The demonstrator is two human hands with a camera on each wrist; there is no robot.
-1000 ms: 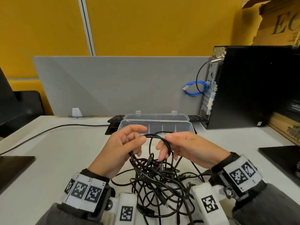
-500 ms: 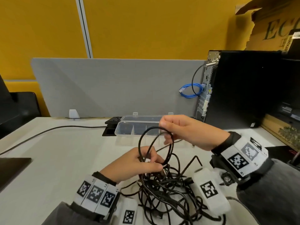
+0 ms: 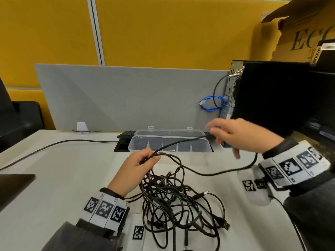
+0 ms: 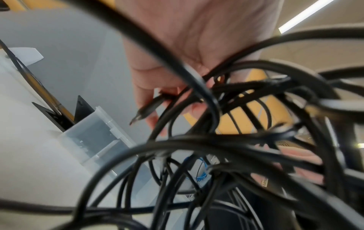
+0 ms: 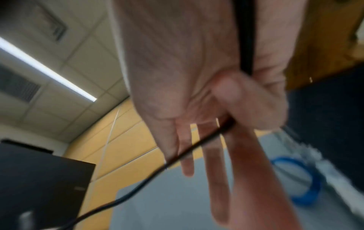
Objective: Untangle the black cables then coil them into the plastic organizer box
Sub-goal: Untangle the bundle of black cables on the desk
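Note:
A tangle of black cables (image 3: 177, 201) lies on the white desk in front of me. My left hand (image 3: 150, 157) grips several strands at the top of the tangle; in the left wrist view its fingers (image 4: 149, 109) curl round a cable with a plug end. My right hand (image 3: 213, 133) is raised to the right and pinches one black cable (image 5: 197, 147) under the thumb. That strand runs taut from the left hand across the clear plastic organizer box (image 3: 203, 149). The box stands open behind the hands, its compartments showing no cables.
A black computer tower (image 3: 272, 98) stands at the right, with a blue cable coil (image 3: 212, 104) at its back. A grey divider panel (image 3: 126, 96) closes off the far side. A separate black cable (image 3: 54, 144) runs across the desk on the left. A dark flat object (image 3: 14, 183) lies at the left edge.
My right hand has swung right and away, drawing the loop it held out into a long taut strand. My left hand has stayed at the top of the tangle, still gripping it.

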